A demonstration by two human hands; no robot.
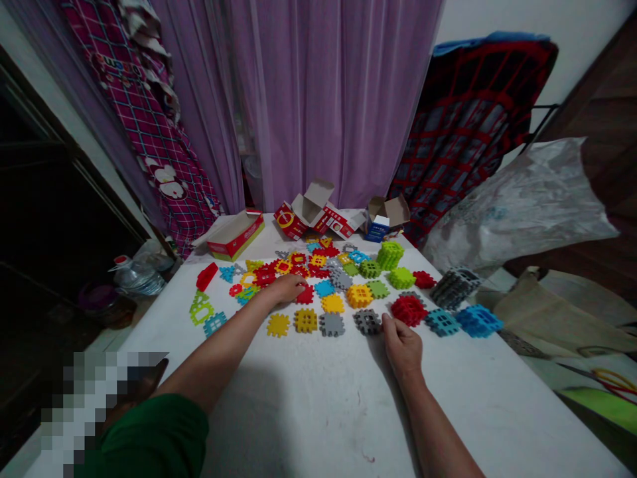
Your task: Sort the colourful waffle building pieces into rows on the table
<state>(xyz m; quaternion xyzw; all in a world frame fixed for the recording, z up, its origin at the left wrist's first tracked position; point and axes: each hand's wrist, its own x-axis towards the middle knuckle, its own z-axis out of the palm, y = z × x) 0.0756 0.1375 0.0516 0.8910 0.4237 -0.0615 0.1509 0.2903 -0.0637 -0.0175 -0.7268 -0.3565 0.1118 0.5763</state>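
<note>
We see a purple curtain [328, 99] hanging behind the white table [318, 425]. A clear bag [522, 199] bulges beyond its right edge. Three opened boxes line the far edge: a red-and-green box [236, 236] toward the far left corner, a red box [312, 209] in the middle and a blue box [383, 219] toward the far right corner.

The right hand [404, 342] is right of the table's middle, fingers curled in, its thumb side toward the far edge; we cannot tell whether it pinches anything. The left hand [288, 290] lies farther in, fingers bent and pointing right; their grip is hidden from us.

Near the right edge we see a grey stack [455, 287] and a blue stack [478, 320]; a lime stack [389, 255] stands farther in, its long axis upright.

By the left fingertips a red tile [305, 294] lies flat, roughly square, so we make out no long axis. Just beside the right thumb is a dark grey tile [367, 322], also flat, at the right end of a row with a grey tile [332, 324], a mustard tile [305, 320] and a yellow tile [279, 325]. That row runs along the near edge, well apart from it.
</note>
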